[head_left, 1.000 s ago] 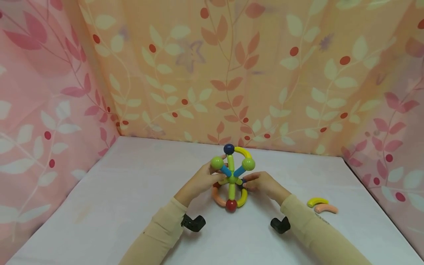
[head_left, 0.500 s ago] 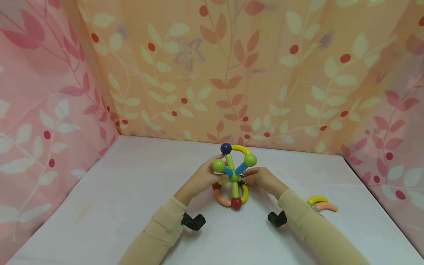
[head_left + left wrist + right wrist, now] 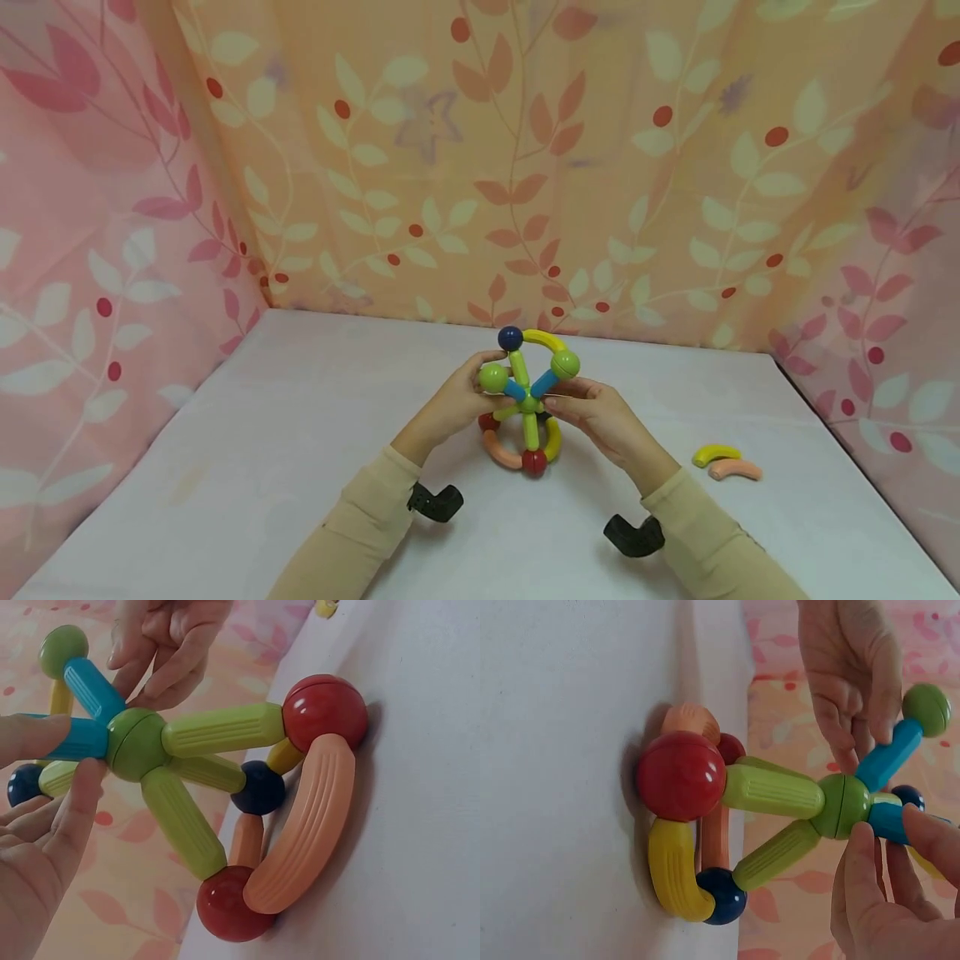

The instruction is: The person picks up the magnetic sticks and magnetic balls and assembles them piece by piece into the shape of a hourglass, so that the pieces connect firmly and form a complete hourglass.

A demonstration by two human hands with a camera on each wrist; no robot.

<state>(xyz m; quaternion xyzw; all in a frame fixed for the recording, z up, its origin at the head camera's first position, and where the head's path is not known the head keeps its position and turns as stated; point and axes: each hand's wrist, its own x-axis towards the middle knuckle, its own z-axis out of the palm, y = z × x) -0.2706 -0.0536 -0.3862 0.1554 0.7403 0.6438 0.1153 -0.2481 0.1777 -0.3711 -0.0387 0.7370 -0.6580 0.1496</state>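
A magnetic ball-and-stick toy [image 3: 531, 429] stands on the table between both hands. Its base ring joins red balls [image 3: 681, 776] and dark blue balls [image 3: 721, 895] with curved yellow and peach sticks [image 3: 307, 825]. Light green sticks [image 3: 225, 729] rise from the ring to a green centre ball [image 3: 138, 745]. Above, two blue sticks [image 3: 892, 755] carry green balls, and a curved yellow stick [image 3: 543, 337] leads to a dark blue ball [image 3: 510, 338]. My left hand [image 3: 459, 404] pinches one blue stick. On the other side, my right hand [image 3: 603, 418] pinches the other blue stick near the centre ball.
Two loose curved sticks, one yellow [image 3: 716, 454] and one peach [image 3: 737, 471], lie on the white tabletop [image 3: 262, 467] to the right. Black wrist devices [image 3: 634, 536] sit below the forearms. Flowered cloth [image 3: 480, 167] hangs behind and at both sides.
My right hand has gone from beside the base's dark blue ball up to the blue stick near the centre. The toy's top has shifted slightly left, while the left hand keeps its hold.
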